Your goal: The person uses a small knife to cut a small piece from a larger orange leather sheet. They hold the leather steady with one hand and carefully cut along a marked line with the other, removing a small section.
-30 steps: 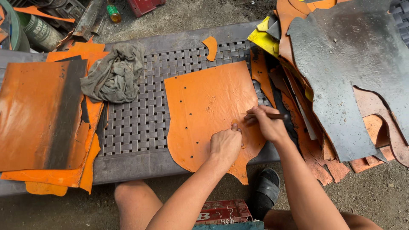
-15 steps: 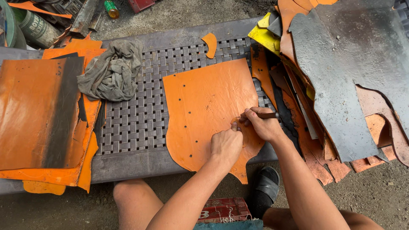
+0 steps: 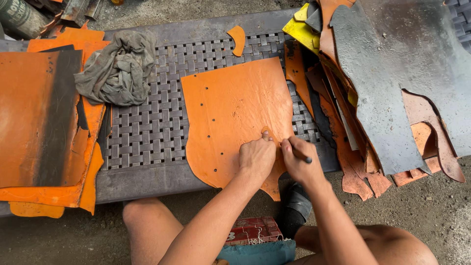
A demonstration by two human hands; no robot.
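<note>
Sitting low at a grey woven-top bench (image 3: 147, 132), the person presses the left hand (image 3: 256, 158) flat on an orange leather sheet (image 3: 235, 108) lying mid-bench. The right hand (image 3: 300, 162) is clenched around a dark pen-like tool (image 3: 301, 156). Grey rag (image 3: 117, 68) on the left, leather scraps (image 3: 382, 98) piled right, gritty concrete floor (image 3: 441, 206) below.

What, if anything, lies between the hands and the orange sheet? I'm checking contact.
Nothing visible: the left hand rests directly on the orange leather sheet, and the right hand holds a dark pen-like tool beside it.
</note>
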